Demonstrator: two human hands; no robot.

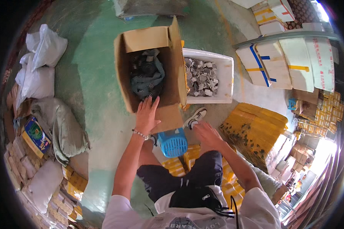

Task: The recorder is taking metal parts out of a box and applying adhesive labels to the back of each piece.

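Note:
My left hand (pixel 147 114) lies over the near edge of a tall cardboard box (pixel 142 41), fingers spread and nothing held in them. Inside the box a crumpled blue-grey cloth or bag (pixel 146 81) sits among dark items too dim to make out. My right hand (pixel 207 133) rests by my right knee with its fingers loosely stretched, holding nothing that shows. Directly right of the cardboard box stands a white foam box (pixel 212 100), which holds many small grey-and-white patterned pieces (pixel 202 76). Between my knees is a blue slotted plastic basket (pixel 173 145).
A large yellow-taped carton (pixel 256 129) stands right of my leg. Foam boxes (pixel 283 63) are stacked behind a metal rail at far right. White sacks (pixel 42 68) and a grey-green sack (pixel 63 128) line the left. Another grey bundle (pixel 151 7) lies beyond the cardboard box.

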